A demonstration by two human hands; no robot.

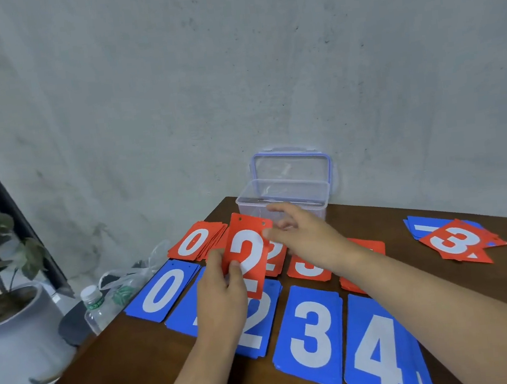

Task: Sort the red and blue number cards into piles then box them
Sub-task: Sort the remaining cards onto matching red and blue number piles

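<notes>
Left hand (pixel 221 291) grip pinches red 2 card (pixel 247 251) at lower edge, frame centre. Right hand (pixel 303 236) grip spread beside card's upper right corner. Best lay card square on red 2 pile (pixel 278 256) under right hand; keep edges aligned.

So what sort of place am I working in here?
Probably an indoor home or office corner: a dark wooden table by a bare plaster wall, with a potted plant beside it.

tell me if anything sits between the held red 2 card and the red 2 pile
Only the right hand, which hangs over the red 2 pile, right beside the red 2 card pinched in the left hand. Nothing else visible blocks the way.
</notes>
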